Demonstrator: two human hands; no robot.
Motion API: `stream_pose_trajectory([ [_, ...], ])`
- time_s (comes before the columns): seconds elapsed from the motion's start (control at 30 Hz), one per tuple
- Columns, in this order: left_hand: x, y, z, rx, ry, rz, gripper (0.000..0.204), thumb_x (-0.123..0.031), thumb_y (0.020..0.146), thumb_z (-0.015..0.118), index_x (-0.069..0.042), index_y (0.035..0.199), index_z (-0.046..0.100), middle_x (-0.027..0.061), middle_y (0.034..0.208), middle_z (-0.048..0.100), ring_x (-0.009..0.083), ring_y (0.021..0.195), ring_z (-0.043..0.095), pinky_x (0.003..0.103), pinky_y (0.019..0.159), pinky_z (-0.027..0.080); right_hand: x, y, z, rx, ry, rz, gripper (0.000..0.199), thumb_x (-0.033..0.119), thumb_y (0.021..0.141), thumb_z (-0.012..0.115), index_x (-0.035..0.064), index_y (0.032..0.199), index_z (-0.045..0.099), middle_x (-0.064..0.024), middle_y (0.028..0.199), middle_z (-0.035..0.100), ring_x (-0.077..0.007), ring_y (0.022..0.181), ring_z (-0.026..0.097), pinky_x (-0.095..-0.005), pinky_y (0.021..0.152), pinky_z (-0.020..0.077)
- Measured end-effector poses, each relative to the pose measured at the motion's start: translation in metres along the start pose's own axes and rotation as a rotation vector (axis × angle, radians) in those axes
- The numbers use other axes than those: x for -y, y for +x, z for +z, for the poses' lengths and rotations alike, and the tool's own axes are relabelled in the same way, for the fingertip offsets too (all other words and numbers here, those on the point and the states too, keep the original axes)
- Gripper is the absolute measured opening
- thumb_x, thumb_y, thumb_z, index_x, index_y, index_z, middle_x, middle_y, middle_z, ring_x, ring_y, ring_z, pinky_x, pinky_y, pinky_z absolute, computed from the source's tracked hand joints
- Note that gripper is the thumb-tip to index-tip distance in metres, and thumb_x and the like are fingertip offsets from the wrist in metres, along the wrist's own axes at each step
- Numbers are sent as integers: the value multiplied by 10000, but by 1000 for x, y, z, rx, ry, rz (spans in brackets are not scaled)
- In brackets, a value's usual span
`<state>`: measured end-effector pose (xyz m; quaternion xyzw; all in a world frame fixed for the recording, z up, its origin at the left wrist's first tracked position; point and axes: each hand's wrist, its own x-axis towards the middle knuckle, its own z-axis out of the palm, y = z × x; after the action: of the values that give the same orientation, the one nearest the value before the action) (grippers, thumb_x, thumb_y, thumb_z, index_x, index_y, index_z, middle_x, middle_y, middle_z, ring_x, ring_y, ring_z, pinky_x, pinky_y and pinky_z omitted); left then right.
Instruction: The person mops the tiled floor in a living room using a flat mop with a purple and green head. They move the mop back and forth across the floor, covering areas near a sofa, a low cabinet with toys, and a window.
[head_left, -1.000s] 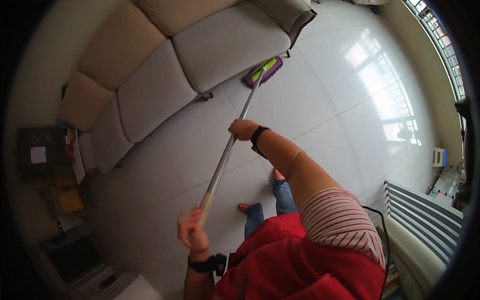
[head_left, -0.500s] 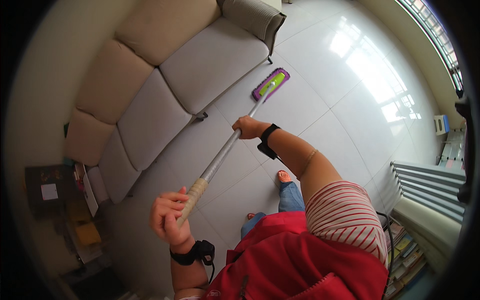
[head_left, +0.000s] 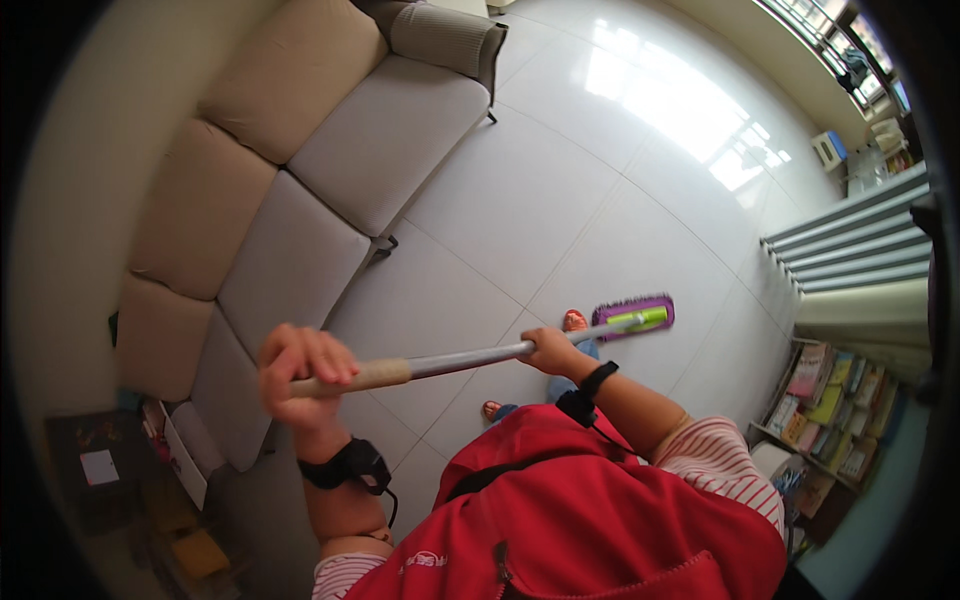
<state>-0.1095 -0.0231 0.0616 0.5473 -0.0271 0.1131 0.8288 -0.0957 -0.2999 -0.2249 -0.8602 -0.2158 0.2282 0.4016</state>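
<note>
The left grip and right grip clamp the mop pole, its long axis directed left to right toward the mop head, beyond the nearer right grip and apparently flat on the floor.

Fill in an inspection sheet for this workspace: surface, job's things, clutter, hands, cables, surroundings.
Surface: glossy pale floor tiles, bright reflection at upper right.
Job's things: mop, its purple-and-green head beside the person's feet.
Clutter: packed books at right.
Hands: left hand around the beige grip; right hand around the metal pole.
Cables: thin black cords at both wrist devices.
Surroundings: beige sofa at left, window at upper right.
</note>
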Motion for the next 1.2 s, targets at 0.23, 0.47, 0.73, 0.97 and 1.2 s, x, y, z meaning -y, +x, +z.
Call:
stream_pose_trajectory([
  [0.23, 81, -10, -13, 242, -154, -460, 200, -109, 869, 431, -32, 690, 477, 94, 625, 525, 220, 626, 552, 401, 702, 494, -25, -99, 55, 165, 98, 480, 260, 282, 724, 680, 59, 855, 678, -183, 817, 656, -351, 783, 626, -433, 735, 487],
  [0.47, 1, 40, -133, 276, -355, -186, 308, -214, 923, 435, -106, 636, 399, 24, 596, 388, 153, 580, 385, 305, 574, 367, 65, 6, 60, 76, 132, 282, 228, 199, 724, 626, 16, 861, 616, -219, 819, 630, -403, 813, 610, -467, 727, 484],
  [0.73, -202, 31, -227, 476, -170, 206, 327, -151, 922, 451, -134, 601, 390, -17, 577, 496, 75, 533, 480, 194, 546, 404, 251, 185, 86, 73, 58, -223, 170, 216, 710, 626, 79, 811, 640, -142, 748, 642, -356, 755, 624, -459, 670, 490],
  [0.97, -190, 31, -294, -40, 218, 505, 398, -220, 984, 351, -160, 597, 281, -29, 492, 248, 94, 441, 234, 231, 453, 269, 305, 337, 166, -52, 23, -324, 105, 174, 736, 614, 100, 808, 632, -118, 769, 636, -345, 776, 612, -446, 685, 486],
  [1.2, -179, 67, -326, -353, 247, 455, 392, -191, 978, 362, -165, 615, 215, -22, 530, 184, 98, 487, 182, 241, 478, 230, 308, 365, 202, -56, 9, -151, 141, 175, 739, 609, 136, 853, 681, -77, 862, 662, -268, 892, 612, -384, 863, 437],
])
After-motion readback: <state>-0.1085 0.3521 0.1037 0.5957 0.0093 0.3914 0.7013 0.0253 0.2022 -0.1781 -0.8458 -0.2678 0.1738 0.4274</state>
